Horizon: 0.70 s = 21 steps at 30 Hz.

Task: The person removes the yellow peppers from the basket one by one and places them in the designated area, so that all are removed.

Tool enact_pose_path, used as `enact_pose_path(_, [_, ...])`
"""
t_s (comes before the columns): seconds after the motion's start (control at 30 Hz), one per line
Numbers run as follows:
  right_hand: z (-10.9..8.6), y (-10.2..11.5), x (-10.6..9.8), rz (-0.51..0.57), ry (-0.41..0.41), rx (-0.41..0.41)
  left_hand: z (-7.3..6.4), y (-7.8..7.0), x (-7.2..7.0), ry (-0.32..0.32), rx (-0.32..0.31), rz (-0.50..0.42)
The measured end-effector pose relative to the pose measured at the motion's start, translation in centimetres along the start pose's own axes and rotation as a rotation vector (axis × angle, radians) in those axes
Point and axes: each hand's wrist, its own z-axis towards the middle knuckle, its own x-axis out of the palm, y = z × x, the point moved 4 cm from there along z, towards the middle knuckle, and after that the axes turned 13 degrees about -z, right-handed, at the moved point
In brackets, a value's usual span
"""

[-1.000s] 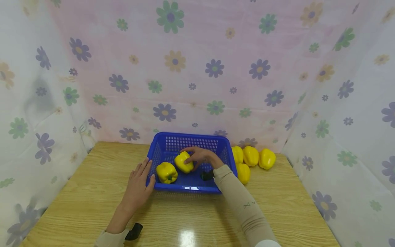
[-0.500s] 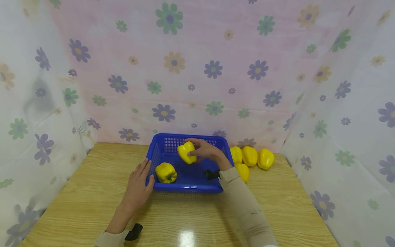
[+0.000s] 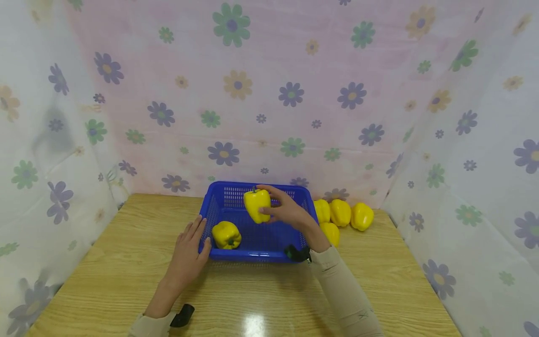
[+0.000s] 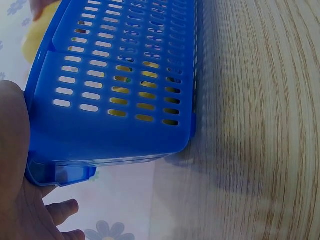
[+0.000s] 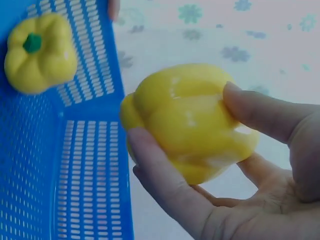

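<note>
My right hand (image 3: 287, 209) grips a yellow bell pepper (image 3: 257, 205) between thumb and fingers, holding it up over the blue basket (image 3: 261, 255). In the right wrist view the held pepper (image 5: 185, 120) lies on its side relative to the camera, clasped by thumb and fingertips. A second yellow bell pepper (image 3: 226, 235) with a green stem rests inside the basket at its left end. My left hand (image 3: 187, 255) lies along the basket's left rim, fingers straight. The left wrist view shows that hand (image 4: 20, 165) against the rim, partly cut off by the frame.
Several yellow bell peppers (image 3: 340, 213) stand on the wooden table (image 3: 227, 299) just right of the basket, one partly hidden by it. A flowered cloth (image 3: 261, 93) hangs behind and at both sides. Dark wrist-camera mounts (image 3: 182, 316) stick out from the sleeves.
My right hand has lifted the pepper from the basket floor to above it, turning it more upright, stem up. The left hand stays at the rim.
</note>
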Motion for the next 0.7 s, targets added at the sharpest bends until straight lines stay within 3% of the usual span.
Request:
enact_pose_path(0.43, [-3.9, -0.4, 1.3, 0.159, -0.089, -0.095, 0.0, 0.0, -0.1, 0.002, 0.002, -0.018])
enact_pose_path(0.7, [-6.2, -1.9, 2.8, 0.244, -0.098, -0.090, 0.0, 0.1, -0.1, 0.001, 0.007, -0.010])
